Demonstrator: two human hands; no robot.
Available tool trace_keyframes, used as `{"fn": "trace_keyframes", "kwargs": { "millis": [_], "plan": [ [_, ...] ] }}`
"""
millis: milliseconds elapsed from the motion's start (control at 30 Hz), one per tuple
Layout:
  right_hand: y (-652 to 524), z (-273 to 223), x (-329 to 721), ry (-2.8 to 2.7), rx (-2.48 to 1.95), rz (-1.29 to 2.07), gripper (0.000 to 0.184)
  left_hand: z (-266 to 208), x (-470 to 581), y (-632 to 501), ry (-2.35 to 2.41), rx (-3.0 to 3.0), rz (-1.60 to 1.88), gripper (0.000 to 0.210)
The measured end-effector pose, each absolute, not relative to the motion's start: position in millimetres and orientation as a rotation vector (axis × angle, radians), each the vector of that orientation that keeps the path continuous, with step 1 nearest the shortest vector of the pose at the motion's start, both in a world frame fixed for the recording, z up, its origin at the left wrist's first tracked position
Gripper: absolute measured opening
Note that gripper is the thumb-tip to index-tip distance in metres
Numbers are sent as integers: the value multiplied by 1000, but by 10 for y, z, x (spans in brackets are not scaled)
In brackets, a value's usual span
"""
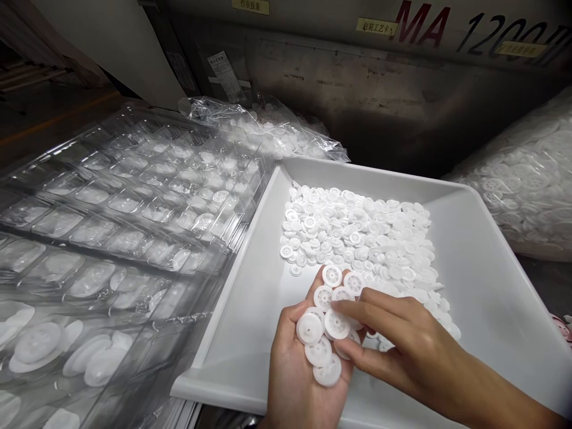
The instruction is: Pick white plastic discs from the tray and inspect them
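- Hands work low in the head view, over the near edge of the white tray [482, 250].
- The left hand [297, 369] lies palm up and cupped, fingers spread apart, carrying a small stack of white plastic gears [324, 325]; several rest on the palm and along the fingers.
- The right hand [402, 342] comes in from the right, its fingers drawn together, with fingertips [342, 307] touching one gear on top of the stack.
- The held gears lie directly left of the right hand and touch it, so the right hand is the nearer free hand. Each gear lies flat, face up.
- Gear appearance: round, thin, white disc with a toothed rim, a centre hole and spoke-like cut-outs.
- Further in, a loose heap of gears [361, 238] covers the tray's middle, just beyond the left fingertips.
- To the left, clear blister trays [134, 196] are stacked, with gears seated in their pockets.
- Beyond the tray lies a clear bag of parts [268, 128]; a second bag [527, 179] lies far right, against a grey machine housing [379, 89].
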State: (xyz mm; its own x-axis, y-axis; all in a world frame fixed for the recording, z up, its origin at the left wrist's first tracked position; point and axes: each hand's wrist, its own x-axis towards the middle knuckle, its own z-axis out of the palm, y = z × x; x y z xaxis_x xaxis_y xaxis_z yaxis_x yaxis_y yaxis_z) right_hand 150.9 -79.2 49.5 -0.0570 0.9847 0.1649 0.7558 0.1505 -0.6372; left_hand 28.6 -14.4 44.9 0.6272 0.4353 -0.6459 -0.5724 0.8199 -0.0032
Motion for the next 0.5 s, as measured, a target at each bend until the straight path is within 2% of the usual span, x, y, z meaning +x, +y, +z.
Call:
{"fn": "trace_keyframes", "kwargs": {
  "millis": [233, 367, 500],
  "plan": [
    [-731, 511, 1507, -1591, -1640, 562, 5, 455, 329, -148, 610, -256, 619, 41],
    [-687, 543, 1499, -1349, -1715, 601, 9, 476, 351, -153, 641, -247, 601, 37],
    [-651, 507, 1504, -1184, -1793, 649, 3, 495, 335, -174, 620, -233, 580, 37]
  ]
}}
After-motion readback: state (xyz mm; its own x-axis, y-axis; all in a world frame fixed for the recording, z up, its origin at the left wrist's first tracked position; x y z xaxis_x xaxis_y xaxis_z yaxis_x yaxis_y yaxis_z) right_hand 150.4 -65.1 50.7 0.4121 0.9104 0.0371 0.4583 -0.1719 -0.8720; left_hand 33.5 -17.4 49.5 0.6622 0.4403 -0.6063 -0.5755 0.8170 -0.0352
